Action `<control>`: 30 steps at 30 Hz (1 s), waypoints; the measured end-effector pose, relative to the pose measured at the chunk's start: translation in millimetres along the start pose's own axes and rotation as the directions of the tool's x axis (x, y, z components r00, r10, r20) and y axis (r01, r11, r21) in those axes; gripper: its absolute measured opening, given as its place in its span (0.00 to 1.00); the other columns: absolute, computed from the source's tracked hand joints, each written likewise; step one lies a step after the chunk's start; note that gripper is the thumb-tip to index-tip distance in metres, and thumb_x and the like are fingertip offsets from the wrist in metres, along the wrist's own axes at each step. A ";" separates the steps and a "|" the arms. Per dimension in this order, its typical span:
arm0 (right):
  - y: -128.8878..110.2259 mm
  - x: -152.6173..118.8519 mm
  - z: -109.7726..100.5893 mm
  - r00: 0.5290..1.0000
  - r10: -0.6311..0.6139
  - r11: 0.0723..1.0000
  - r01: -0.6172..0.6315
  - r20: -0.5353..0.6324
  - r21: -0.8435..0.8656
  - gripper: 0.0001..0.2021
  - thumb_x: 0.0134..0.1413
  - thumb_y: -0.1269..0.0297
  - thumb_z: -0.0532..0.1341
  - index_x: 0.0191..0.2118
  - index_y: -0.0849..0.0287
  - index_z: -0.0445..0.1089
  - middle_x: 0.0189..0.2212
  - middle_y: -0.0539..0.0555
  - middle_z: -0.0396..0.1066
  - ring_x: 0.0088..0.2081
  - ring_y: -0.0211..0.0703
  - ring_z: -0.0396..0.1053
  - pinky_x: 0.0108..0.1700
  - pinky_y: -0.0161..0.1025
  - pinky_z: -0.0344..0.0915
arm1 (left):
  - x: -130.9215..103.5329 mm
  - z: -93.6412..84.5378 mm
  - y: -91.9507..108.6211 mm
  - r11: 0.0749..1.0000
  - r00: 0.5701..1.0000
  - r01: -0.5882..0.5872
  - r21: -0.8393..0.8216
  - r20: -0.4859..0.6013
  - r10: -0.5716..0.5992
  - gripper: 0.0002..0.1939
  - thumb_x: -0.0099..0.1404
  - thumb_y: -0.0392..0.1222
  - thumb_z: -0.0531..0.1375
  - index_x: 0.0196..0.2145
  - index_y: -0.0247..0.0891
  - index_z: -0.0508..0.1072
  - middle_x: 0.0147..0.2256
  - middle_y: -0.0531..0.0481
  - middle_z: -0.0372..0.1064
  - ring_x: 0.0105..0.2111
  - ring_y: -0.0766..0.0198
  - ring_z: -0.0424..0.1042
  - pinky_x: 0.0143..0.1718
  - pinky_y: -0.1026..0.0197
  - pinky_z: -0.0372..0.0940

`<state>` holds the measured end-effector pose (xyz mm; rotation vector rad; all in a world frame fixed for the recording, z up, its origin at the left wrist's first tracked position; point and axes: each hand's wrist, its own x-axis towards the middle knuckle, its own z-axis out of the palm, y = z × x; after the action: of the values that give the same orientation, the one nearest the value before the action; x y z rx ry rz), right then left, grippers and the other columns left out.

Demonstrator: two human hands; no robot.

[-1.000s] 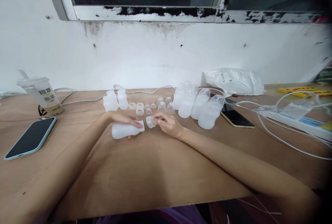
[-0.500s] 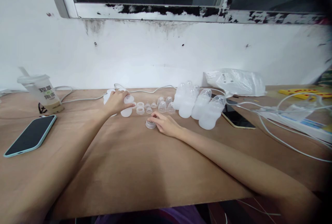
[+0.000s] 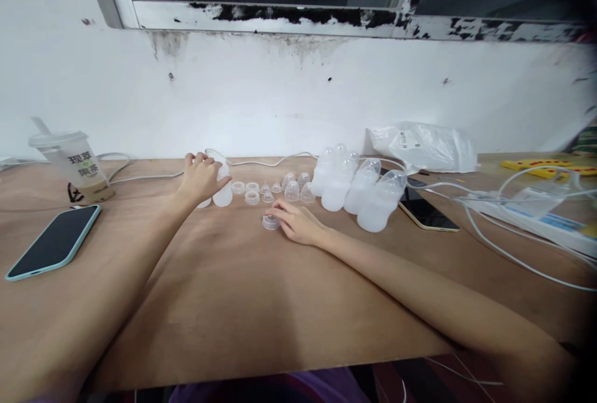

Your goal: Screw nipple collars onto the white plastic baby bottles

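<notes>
My left hand [image 3: 200, 179] is at the bottles on the left, its thumb and fingers around the upper part of a frosted white baby bottle [image 3: 222, 195]. Partly hidden under the same hand, a second bottle [image 3: 204, 203] shows only its base. With its fingertips, my right hand [image 3: 297, 222] holds a clear collar ring [image 3: 270, 222] on the table. Behind it lie several loose collar rings [image 3: 252, 196], small clear nipples [image 3: 267, 195] and domed caps [image 3: 291, 191]. Several capped bottles [image 3: 334, 188] stand to the right.
A drink cup with a straw [image 3: 77, 166] and a phone [image 3: 56, 241] are at the left. To the right are another phone [image 3: 428, 209], a white plastic bag [image 3: 424, 147], white cables [image 3: 508, 235] and a power strip [image 3: 545, 216]. The wall [image 3: 261, 104] rises behind the table.
My left hand has shifted left and slightly away from me, and the bottle by its thumb sits a little further left. My right hand stays at the collar ring.
</notes>
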<state>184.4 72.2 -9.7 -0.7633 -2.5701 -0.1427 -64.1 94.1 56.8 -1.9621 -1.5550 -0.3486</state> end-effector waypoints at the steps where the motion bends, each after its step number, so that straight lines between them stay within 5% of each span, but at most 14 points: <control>1: -0.7 -0.1 -0.3 1.000 0.003 1.000 -0.003 0.002 0.005 0.16 0.51 0.73 0.47 0.45 0.59 0.62 0.40 0.55 0.61 0.32 0.35 0.62 0.32 0.32 0.60 | 0.0 -0.3 -0.7 1.000 1.000 0.013 0.013 0.013 -0.013 0.21 0.57 0.51 0.49 0.39 0.33 0.69 0.39 0.40 0.68 0.44 0.48 0.58 0.43 0.48 0.46; 6: -2.4 -0.3 0.6 0.999 0.041 0.998 -0.041 -0.002 0.055 0.14 0.55 0.63 0.47 0.44 0.59 0.62 0.41 0.56 0.60 0.33 0.36 0.63 0.34 0.34 0.61 | 0.0 0.4 -4.2 0.999 0.998 0.044 0.019 0.049 -0.045 0.21 0.57 0.50 0.48 0.41 0.34 0.67 0.41 0.40 0.66 0.43 0.47 0.59 0.42 0.49 0.47; 13: 1.7 0.5 2.8 0.999 0.050 0.984 -0.046 -0.019 0.175 0.12 0.56 0.65 0.47 0.42 0.60 0.63 0.38 0.56 0.61 0.36 0.37 0.63 0.40 0.36 0.61 | 0.0 -10.4 0.6 0.998 0.999 0.043 -0.042 0.006 -0.043 0.20 0.56 0.47 0.50 0.44 0.35 0.65 0.44 0.39 0.61 0.44 0.48 0.59 0.44 0.48 0.47; 16: 3.4 2.9 5.4 0.997 0.066 0.975 -0.055 -0.041 0.216 0.11 0.56 0.65 0.48 0.41 0.60 0.64 0.37 0.55 0.61 0.36 0.37 0.63 0.41 0.37 0.61 | -0.9 -18.1 20.2 0.977 0.998 -0.047 -0.208 -0.040 0.039 0.18 0.55 0.45 0.52 0.43 0.36 0.65 0.45 0.41 0.60 0.46 0.50 0.58 0.46 0.49 0.48; 18: 3.8 4.9 7.3 0.995 0.083 0.974 -0.070 -0.052 0.214 0.11 0.56 0.65 0.48 0.40 0.60 0.64 0.36 0.55 0.61 0.35 0.37 0.63 0.41 0.37 0.61 | -4.5 -17.3 41.1 0.870 0.976 -0.192 -0.454 0.008 0.220 0.20 0.55 0.47 0.53 0.44 0.37 0.63 0.44 0.44 0.61 0.44 0.55 0.61 0.44 0.55 0.54; 21: 2.8 7.3 9.1 0.993 0.092 0.975 -0.076 -0.069 0.207 0.09 0.55 0.67 0.49 0.38 0.61 0.64 0.35 0.55 0.62 0.35 0.37 0.62 0.39 0.36 0.61 | -15.9 -4.4 75.3 0.712 0.929 -0.132 -0.690 0.165 0.332 0.26 0.48 0.52 0.58 0.42 0.34 0.62 0.36 0.46 0.65 0.34 0.59 0.66 0.34 0.60 0.60; 25: 0.1 9.5 9.2 0.992 0.097 0.965 -0.073 -0.082 0.252 0.09 0.54 0.69 0.49 0.38 0.61 0.64 0.35 0.55 0.65 0.36 0.37 0.63 0.39 0.35 0.60 | -30.0 16.0 100.5 0.662 0.950 -0.020 -0.749 0.192 0.246 0.12 0.54 0.45 0.54 0.33 0.35 0.65 0.31 0.48 0.66 0.31 0.62 0.66 0.31 0.62 0.60; 30: -1.8 12.4 8.1 0.966 0.233 0.906 -0.174 -0.113 0.386 0.08 0.53 0.71 0.50 0.37 0.61 0.63 0.35 0.54 0.67 0.36 0.37 0.64 0.38 0.36 0.60 | -26.4 13.1 96.8 0.671 0.954 0.027 -0.741 0.219 0.204 0.13 0.49 0.45 0.59 0.32 0.36 0.68 0.28 0.51 0.66 0.29 0.63 0.66 0.30 0.63 0.59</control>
<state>171.0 78.6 -11.2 -0.8280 -2.2529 0.3332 18.2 68.5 3.7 -2.8173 -1.6264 -0.7884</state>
